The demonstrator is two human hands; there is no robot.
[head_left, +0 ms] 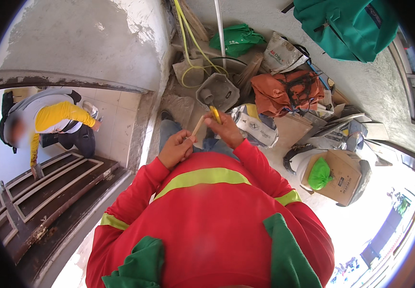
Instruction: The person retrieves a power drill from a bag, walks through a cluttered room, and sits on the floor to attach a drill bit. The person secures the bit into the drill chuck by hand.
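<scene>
Lying between the two hands, a thin pale wooden stick point(198, 127) is held in front of the chest, above the knees. Its long axis runs from about 7 o'clock up to 1 o'clock, the lower end pinched in the left hand point(176, 149), the upper end pointing at the right hand point(224, 128). The left hand is closed on the stick with thumb and fingers. The right hand is clamped on a small yellow tool point(215, 114), which stands nearly upright, and its tip is just beside the upper end of the stick; whether they touch cannot be told. The hands are near each other but apart, the right one slightly higher.

At 12 o'clock from the hands a grey moulded tray point(218, 92) and yellow cables point(191, 45) are seen on the floor. At 2 o'clock an orange cloth bag point(284, 91) lies among sacks. At 9 o'clock a wall edge point(142, 125) stands near, and beyond it another person in a yellow sleeve point(63, 115) is bent over a dark metal frame point(49, 192). Open room is left mostly straight below the hands.
</scene>
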